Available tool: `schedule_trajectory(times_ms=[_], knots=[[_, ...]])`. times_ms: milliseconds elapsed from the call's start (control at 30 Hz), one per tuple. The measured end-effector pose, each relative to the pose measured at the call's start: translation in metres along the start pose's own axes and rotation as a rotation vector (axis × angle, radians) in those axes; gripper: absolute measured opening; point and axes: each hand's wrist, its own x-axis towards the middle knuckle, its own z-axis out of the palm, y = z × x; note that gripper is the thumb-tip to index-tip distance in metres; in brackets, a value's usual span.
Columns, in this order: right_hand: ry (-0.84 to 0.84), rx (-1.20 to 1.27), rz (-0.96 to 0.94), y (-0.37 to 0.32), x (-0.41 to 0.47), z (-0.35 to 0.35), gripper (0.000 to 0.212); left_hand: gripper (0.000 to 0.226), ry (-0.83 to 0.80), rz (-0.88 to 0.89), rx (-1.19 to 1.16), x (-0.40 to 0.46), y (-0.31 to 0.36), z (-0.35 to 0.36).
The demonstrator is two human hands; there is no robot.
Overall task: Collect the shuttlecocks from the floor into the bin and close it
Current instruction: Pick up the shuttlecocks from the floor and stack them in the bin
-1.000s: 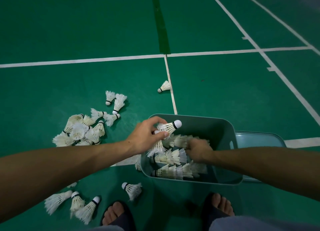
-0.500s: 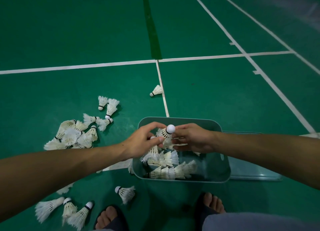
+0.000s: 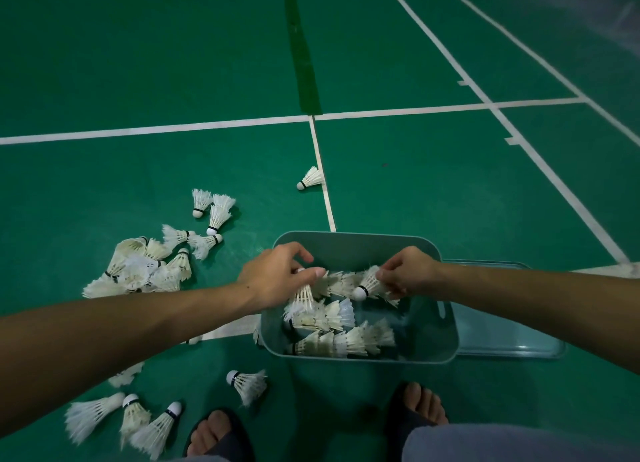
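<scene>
Judging progress as partial: both hands' grips, left hand (image 3: 277,278) and right hand (image 3: 407,274), pinched shuttlecocks (image 3: 369,283) over the part-filled bin (image 3: 446,330), many shuttlecocks on the floor (image 3: 145,267) remained, lid (image 3: 512,337) off.

White feathered shuttlecocks (image 3: 138,271) lie heaped on a deep green court floor (image 3: 138,63), each tipped with a white cork and ringed by a thin black band. White boundary lines (image 3: 398,108) cross the green surface, and a darker green strip (image 3: 303,56) runs away from their junction. A muted teal bin (image 3: 446,337) holds more white shuttlecocks, some feathers showing a cream tinge. Its lid (image 3: 512,340), a slightly lighter blue-teal, lies on the floor to the bin's right. A single white shuttlecock (image 3: 310,178) touches the centre line. At the bottom edge, dark sandals (image 3: 239,441) and grey-blue clothing (image 3: 519,444) appear.
</scene>
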Motion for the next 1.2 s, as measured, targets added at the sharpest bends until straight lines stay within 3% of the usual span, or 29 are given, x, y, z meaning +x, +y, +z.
schedule_trajectory(times_ms=[400,700,833,1033,1200], knots=[[0.206,-0.387,0.117,0.031,0.021,0.034,0.01,0.025,-0.044,0.008,-0.198,-0.001,-0.005,0.004],[0.114,-0.354,0.08,0.033,0.034,0.059,0.01,0.028,-0.007,-0.005,-0.125,-0.001,-0.016,0.007],[0.07,-0.333,0.112,0.038,0.042,0.067,0.009,0.018,-0.02,-0.024,-0.216,-0.003,-0.016,0.012],[0.01,-0.149,0.162,0.044,0.038,0.078,0.008,0.015,0.039,0.005,-0.154,-0.006,-0.02,0.014],[-0.024,-0.264,0.182,0.04,0.033,0.072,0.016,0.013,0.003,-0.056,-0.256,-0.006,-0.019,0.013]])
